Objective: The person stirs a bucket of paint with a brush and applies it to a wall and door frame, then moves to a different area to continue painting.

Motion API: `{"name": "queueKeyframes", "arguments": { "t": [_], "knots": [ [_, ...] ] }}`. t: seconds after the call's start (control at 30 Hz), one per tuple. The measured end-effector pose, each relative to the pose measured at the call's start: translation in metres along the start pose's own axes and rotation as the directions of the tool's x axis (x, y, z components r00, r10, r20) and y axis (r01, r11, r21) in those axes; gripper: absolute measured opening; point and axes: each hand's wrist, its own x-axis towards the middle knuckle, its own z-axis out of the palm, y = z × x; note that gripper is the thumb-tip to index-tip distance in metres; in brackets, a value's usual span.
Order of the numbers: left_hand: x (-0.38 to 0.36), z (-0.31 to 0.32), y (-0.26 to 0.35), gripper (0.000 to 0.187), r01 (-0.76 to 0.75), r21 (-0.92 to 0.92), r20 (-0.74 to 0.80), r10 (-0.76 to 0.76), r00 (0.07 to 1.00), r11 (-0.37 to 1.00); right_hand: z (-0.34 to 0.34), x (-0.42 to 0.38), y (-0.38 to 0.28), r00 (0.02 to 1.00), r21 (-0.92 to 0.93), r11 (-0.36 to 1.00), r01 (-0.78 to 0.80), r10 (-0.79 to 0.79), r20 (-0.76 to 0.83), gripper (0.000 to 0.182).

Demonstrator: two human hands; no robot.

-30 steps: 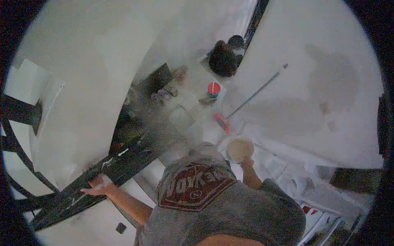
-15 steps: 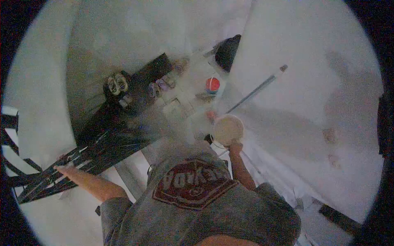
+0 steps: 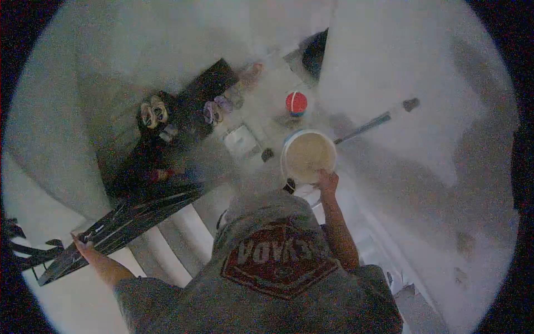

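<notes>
My right hand [image 3: 328, 181] grips the near rim of a round white bucket [image 3: 285, 161] with a flat beige surface inside its rim. I cannot make out whether that surface is a lid or contents. A small dark object [image 3: 289, 186] shows at the bucket's near edge. Off to the left, my left hand [image 3: 83, 245] is on a black stair railing [image 3: 130, 220], its fingers around the top bar as far as the dim picture shows.
Pale stair steps [image 3: 167, 245] lie under the railing. Below are a red and blue ball [image 3: 296, 103], purple shoes [image 3: 213, 112], a light pair of shoes [image 3: 153, 113] and a white square [image 3: 241, 141]. A blue-grey pole [image 3: 364, 128] leans by the right wall [image 3: 411, 167].
The bucket and my right hand appear larger and slightly higher in view. My left hand sits a little lower on the left, still at the railing. The floor things have shifted slightly.
</notes>
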Motion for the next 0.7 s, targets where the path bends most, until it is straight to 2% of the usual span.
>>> {"name": "queueKeyframes", "arguments": {
  "t": [0.07, 0.1, 0.13, 0.17, 0.2, 0.23, 0.27, 0.3, 0.33, 0.37, 0.4, 0.43, 0.47, 0.5, 0.53, 0.57, 0.6, 0.7],
  "knots": [
    [-0.003, 0.003, -0.005, 0.065, -0.104, 0.017, 0.080, 0.103, 0.992, 0.994, 0.014, 0.006, 0.008, 0.996, -0.056, 0.998, 0.012, -0.017, -0.089, 0.039],
    [-0.003, 0.000, -0.004, 0.064, -0.121, -0.052, 0.100, 0.125, 0.987, 0.991, 0.025, 0.008, 0.010, 0.993, -0.078, 0.997, 0.011, -0.020, -0.115, 0.038],
    [0.008, -0.012, -0.025, 0.059, 0.084, -0.274, 0.069, -0.067, 0.995, 0.958, 0.034, -0.006, -0.012, 0.994, 0.050, 0.998, -0.036, 0.040, -0.097, 0.036],
    [0.019, -0.024, -0.044, 0.054, 0.240, -0.501, 0.035, -0.258, 0.966, 0.831, 0.044, -0.017, -0.024, 0.992, 0.174, 0.981, -0.087, 0.101, -0.072, 0.034],
    [0.031, -0.033, -0.059, 0.045, 0.413, -0.834, 0.137, -0.588, 0.797, 0.366, 0.049, -0.003, 0.000, 0.991, 0.160, 0.981, -0.108, 0.120, -0.064, 0.034],
    [0.023, -0.033, -0.048, 0.046, 0.380, -0.686, 0.039, -0.489, 0.871, 0.621, 0.047, 0.023, 0.050, 0.995, -0.112, 0.991, 0.076, -0.084, -0.060, 0.032],
    [0.012, -0.026, -0.036, 0.048, 0.162, -0.103, -0.048, -0.168, 0.985, 0.981, 0.051, 0.035, 0.063, 0.984, -0.249, 0.954, 0.166, -0.177, -0.020, 0.031],
    [0.008, -0.020, -0.029, 0.050, 0.018, 0.235, -0.033, -0.010, 0.999, 0.972, 0.056, 0.047, 0.076, 0.963, -0.376, 0.890, 0.256, -0.268, 0.021, 0.029],
    [0.008, -0.025, -0.020, 0.053, -0.080, 0.465, -0.010, 0.095, 0.995, 0.882, 0.063, 0.044, 0.060, 0.963, -0.553, 0.799, 0.236, -0.266, 0.027, 0.029],
    [0.009, -0.020, -0.016, 0.057, -0.149, 0.661, 0.028, 0.175, 0.984, 0.736, 0.075, 0.040, 0.049, 0.967, -0.637, 0.741, 0.214, -0.255, 0.029, 0.028],
    [0.013, -0.020, -0.016, 0.050, -0.012, 0.375, -0.056, 0.035, 0.998, 0.927, 0.087, 0.035, 0.037, 0.970, -0.714, 0.674, 0.191, -0.243, 0.030, 0.028],
    [0.017, -0.020, -0.016, 0.045, 0.112, 0.032, -0.137, -0.106, 0.985, 0.993, 0.103, 0.034, 0.024, 0.987, -0.322, 0.945, 0.050, -0.097, -0.132, 0.028],
    [0.012, -0.023, -0.020, 0.034, 0.279, -0.637, -0.102, -0.437, 0.894, 0.719, 0.110, 0.045, 0.029, 0.985, -0.230, 0.972, 0.037, -0.074, -0.157, 0.027],
    [0.021, -0.036, -0.048, 0.035, -0.089, -0.185, -0.154, 0.060, 0.986, 0.979, 0.117, 0.057, 0.036, 0.982, -0.135, 0.990, 0.027, -0.052, -0.182, 0.027],
    [0.030, -0.042, -0.067, 0.036, -0.484, 0.292, -0.166, 0.542, 0.824, 0.825, 0.123, 0.068, 0.044, 0.978, -0.040, 0.999, 0.021, -0.029, -0.206, 0.027],
    [0.030, -0.055, -0.072, 0.043, -0.165, 0.315, -0.202, 0.236, 0.950, 0.935, 0.135, 0.066, 0.014, 0.989, 0.016, 0.999, -0.041, 0.042, -0.140, 0.029],
    [0.021, -0.053, -0.060, 0.043, -0.007, 0.332, -0.255, 0.097, 0.962, 0.943, 0.144, 0.066, -0.008, 0.991, 0.063, 0.992, -0.108, 0.112, -0.069, 0.032],
    [0.011, -0.038, -0.045, 0.042, 0.130, 0.357, -0.329, -0.006, 0.944, 0.925, 0.170, 0.074, -0.046, 0.981, 0.069, 0.979, -0.192, 0.191, 0.029, 0.040]
  ]
}}
